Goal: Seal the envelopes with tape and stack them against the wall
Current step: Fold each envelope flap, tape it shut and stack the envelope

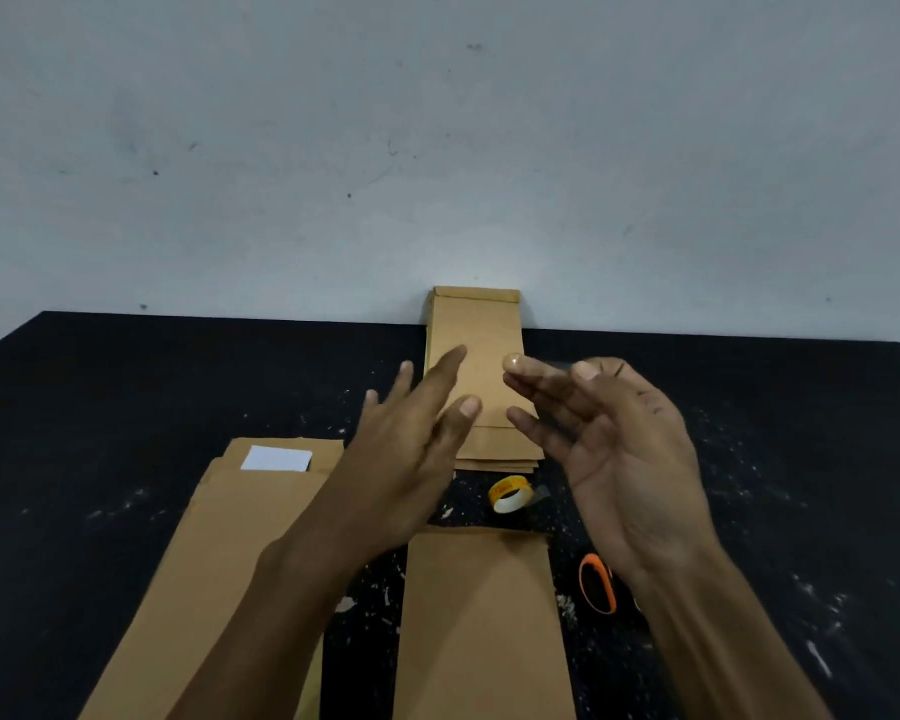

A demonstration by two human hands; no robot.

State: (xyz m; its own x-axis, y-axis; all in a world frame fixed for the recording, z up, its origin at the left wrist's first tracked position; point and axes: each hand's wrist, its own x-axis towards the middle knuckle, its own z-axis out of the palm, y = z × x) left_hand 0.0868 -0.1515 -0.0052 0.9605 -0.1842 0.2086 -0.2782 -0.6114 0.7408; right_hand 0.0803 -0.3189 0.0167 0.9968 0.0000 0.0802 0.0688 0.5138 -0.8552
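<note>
Envelope [476,621] at the worktop's near edge lies below both hands, long axis toward the wall. Tape roll [508,493] sits beyond it. Left hand [411,439] and right hand [619,439] hover above, fingers spread, gripping nothing visible. Sealed stack [476,350] leans on the wall.

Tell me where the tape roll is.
In the head view, the tape roll lies centre-table between the stack against the wall and the near envelope, below the hands.
</note>
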